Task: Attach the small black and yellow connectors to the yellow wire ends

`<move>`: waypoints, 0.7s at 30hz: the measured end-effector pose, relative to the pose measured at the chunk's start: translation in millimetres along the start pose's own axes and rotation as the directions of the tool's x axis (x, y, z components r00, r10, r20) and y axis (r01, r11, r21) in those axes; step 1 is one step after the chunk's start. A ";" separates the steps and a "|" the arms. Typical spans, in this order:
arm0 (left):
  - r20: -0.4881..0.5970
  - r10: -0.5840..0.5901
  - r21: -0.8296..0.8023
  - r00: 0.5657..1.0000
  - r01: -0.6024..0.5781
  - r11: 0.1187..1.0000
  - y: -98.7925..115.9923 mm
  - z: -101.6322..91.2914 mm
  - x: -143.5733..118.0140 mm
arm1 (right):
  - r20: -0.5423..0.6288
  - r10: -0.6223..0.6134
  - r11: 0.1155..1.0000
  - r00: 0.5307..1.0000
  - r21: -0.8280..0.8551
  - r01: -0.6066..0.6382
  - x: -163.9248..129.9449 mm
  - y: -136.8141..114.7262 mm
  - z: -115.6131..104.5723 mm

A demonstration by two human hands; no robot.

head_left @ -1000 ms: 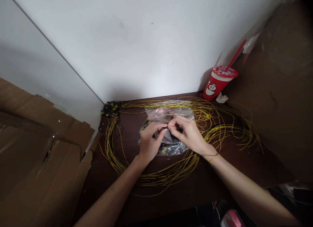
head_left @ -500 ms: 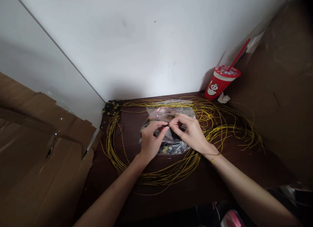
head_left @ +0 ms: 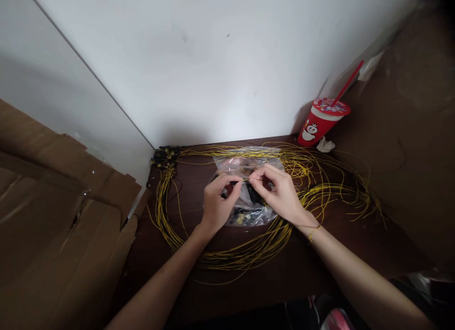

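Thumb and forefinger of my left hand (head_left: 219,200) are pinched together, and so are those of my right hand (head_left: 275,190). Between the two pinches runs a short piece of thin yellow wire (head_left: 245,180), gripped from both sides; its ends are hidden by my fingers. Directly below lies a clear plastic bag (head_left: 261,218) with black and yellowish small parts inside. Around the bag curves a loose loop of yellow and black wires (head_left: 245,259). At its far left corner the wires gather at a cluster of black and yellow parts (head_left: 166,156).
A red cup (head_left: 320,124) with a straw stands at the back right against the wall (head_left: 213,74), beside a crumpled tissue (head_left: 326,145). Cardboard (head_left: 53,226) rises on the left, and a brown panel (head_left: 408,155) on the right. Loose wire ends (head_left: 371,202) spread toward the right.
My fingertips have drawn slightly apart, and a short yellow stretch now shows between them where a small dark piece was before. The view has shifted slightly.
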State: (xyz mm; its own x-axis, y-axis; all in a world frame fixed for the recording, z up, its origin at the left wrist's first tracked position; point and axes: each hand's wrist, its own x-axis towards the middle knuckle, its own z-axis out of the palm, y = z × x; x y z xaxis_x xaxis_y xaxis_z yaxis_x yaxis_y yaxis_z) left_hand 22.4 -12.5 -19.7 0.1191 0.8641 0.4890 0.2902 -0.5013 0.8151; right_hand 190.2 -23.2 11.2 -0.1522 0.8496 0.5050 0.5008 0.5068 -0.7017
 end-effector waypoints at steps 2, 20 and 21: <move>0.004 -0.006 -0.016 1.000 0.006 1.000 0.6 -0.4 0.2 | 0.009 -0.014 1.000 1.000 0.000 0.014 -0.4 -1.0 0.9; 0.039 -0.024 0.032 0.999 0.023 0.999 7.9 -2.9 1.3 | 0.106 -0.123 0.991 0.987 -0.041 0.128 -5.4 0.7 5.1; 0.039 -0.025 0.041 0.999 0.024 0.999 8.3 -3.1 1.2 | 0.111 -0.136 0.988 0.984 -0.053 0.143 -5.9 1.2 5.2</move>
State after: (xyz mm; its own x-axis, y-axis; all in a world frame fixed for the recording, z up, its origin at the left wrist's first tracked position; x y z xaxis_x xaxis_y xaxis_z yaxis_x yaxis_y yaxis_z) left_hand 22.0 -15.7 -11.4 0.1488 0.8776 0.4557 0.3320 -0.4784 0.8129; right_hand 187.2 -26.8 4.7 -0.3125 0.7836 0.5370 0.5188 0.6143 -0.5945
